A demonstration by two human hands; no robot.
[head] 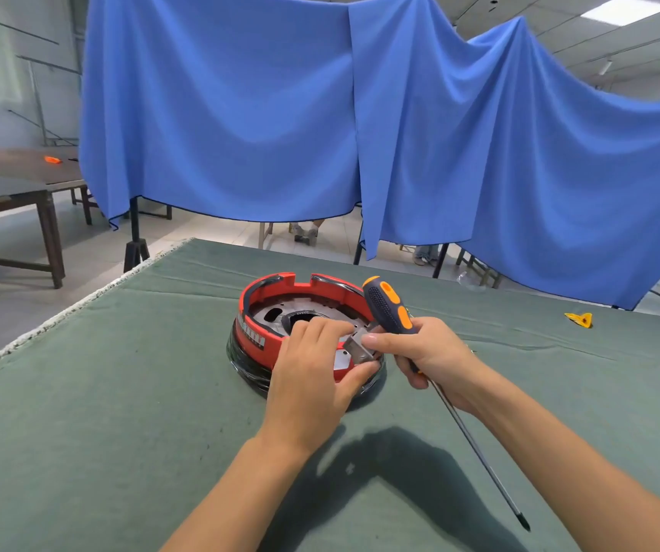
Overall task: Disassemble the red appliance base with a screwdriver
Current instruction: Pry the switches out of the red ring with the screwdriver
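The red base (280,332) is sitting mid-table on the green cloth (121,392). The left hand (312,376) is pinching a small metal piece (356,348) at its near rim. The right hand (428,352) is clutching the screwdriver (388,308), tip trailing backward; the piece could slip because those fingers are busy.

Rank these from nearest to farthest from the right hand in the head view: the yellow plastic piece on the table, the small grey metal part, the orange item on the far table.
1. small grey metal part: touching the right hand, over the red base.
2. yellow plastic piece: right side of the green table.
3. orange item: far left, on the distant brown table.
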